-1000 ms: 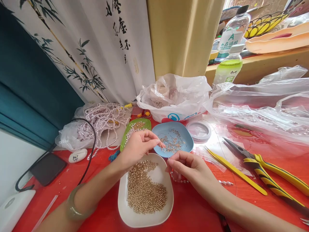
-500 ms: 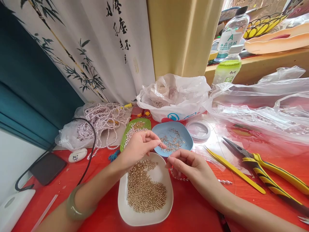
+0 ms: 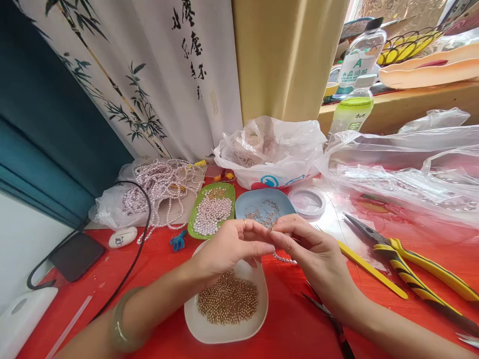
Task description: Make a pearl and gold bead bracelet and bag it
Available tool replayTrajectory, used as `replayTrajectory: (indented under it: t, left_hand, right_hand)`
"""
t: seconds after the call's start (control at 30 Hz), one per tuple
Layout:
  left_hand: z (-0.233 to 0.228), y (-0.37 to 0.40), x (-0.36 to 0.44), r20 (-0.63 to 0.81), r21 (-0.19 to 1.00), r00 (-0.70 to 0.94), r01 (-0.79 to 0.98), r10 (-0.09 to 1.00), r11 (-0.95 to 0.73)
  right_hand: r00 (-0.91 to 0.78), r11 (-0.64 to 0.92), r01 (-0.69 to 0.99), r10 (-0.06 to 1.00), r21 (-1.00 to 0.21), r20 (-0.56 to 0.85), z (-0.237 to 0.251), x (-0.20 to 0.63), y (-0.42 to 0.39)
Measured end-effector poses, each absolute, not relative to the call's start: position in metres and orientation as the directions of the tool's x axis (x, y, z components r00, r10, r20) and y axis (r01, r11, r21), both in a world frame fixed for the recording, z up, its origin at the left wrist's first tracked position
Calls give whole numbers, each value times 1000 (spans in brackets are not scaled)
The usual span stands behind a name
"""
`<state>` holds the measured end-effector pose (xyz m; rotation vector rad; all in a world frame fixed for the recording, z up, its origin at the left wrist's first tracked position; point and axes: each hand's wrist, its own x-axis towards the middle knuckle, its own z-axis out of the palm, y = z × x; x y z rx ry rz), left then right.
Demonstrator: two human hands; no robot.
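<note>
My left hand (image 3: 232, 247) and my right hand (image 3: 307, 247) meet fingertip to fingertip above the far edge of a white dish (image 3: 224, 326) filled with small gold beads (image 3: 228, 299). Both pinch something tiny between them that I cannot make out. A short string of pale beads (image 3: 284, 259) hangs below my right fingers. Just behind the hands lies a blue dish (image 3: 247, 202) of thin metal pins, and a green dish (image 3: 211, 212) of pearly beads sits to its left.
Yellow-handled pliers (image 3: 415, 264) and yellow tweezers (image 3: 370, 271) lie on the red table at right. Dark pliers (image 3: 329, 319) lie under my right wrist. Plastic bags (image 3: 269, 149), pearl strands (image 3: 160, 184), a phone (image 3: 77, 257), a black cable and bottles (image 3: 352, 107) ring the back.
My left hand moved right and toward me, uncovering the green dish. My right hand rose to meet it, lifting the bead string off the table. The camera shifted slightly.
</note>
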<state>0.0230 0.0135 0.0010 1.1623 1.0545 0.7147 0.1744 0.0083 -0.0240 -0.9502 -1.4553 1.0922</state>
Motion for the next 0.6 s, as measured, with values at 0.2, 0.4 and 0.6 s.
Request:
replayTrajectory:
  t: [0.2,0.4,0.6]
  left_hand:
    - [1,12,22,-234,961,348,-60,908,270]
    - [2,11,20,-216,968,371,-42,903,248]
    - [2,10,20,-212,944,454,-135,865,302]
  right_hand:
    - [-180,256,66,954,-964,241,-10,181,13]
    - [-282,283,96,927,-954,246,3,185,14]
    - [-334,171,-35,927,-985,173,9,185,13]
